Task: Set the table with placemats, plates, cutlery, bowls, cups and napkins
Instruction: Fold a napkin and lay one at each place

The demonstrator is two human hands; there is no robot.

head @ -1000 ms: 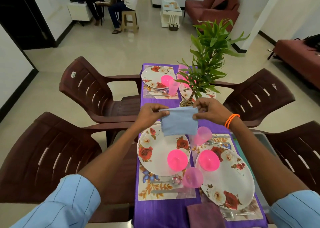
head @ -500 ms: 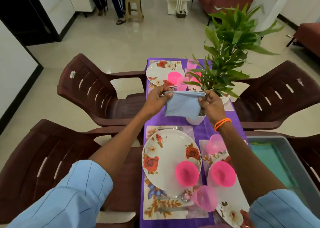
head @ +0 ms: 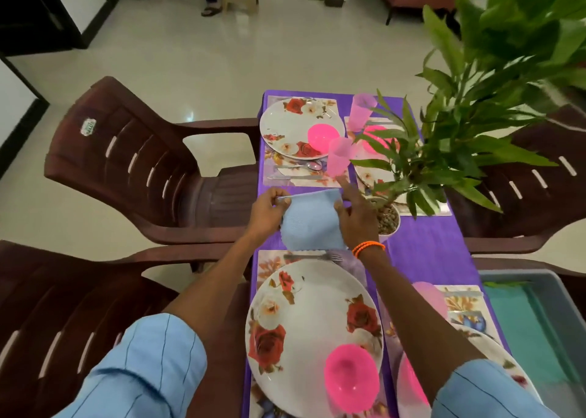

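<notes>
A folded light-blue napkin [head: 309, 221] hangs over the purple table runner [head: 425, 243], between the near and far place settings. My left hand [head: 269, 209] pinches its top left corner. My right hand [head: 355, 217] holds its right edge, index finger stretched toward the far placemat [head: 301, 179]. A floral plate [head: 304, 328] with a pink bowl [head: 352, 378] lies close to me, a fork [head: 314, 256] beyond it. The far plate [head: 291, 125] carries another pink bowl [head: 323, 137], with a pink cup [head: 339, 157] and spoon [head: 312, 165] beside it.
A potted green plant [head: 482, 100] stands right of the napkin in a white pot [head: 388, 224]. Brown plastic chairs [head: 133, 163] flank the table on both sides. A grey bin [head: 539, 322] with a teal inside sits at the right. A second pink cup [head: 361, 110] stands far back.
I have leaned forward, and both hands carried the napkin farther along the table and lower, toward the far left setting. My right index finger now points outward.
</notes>
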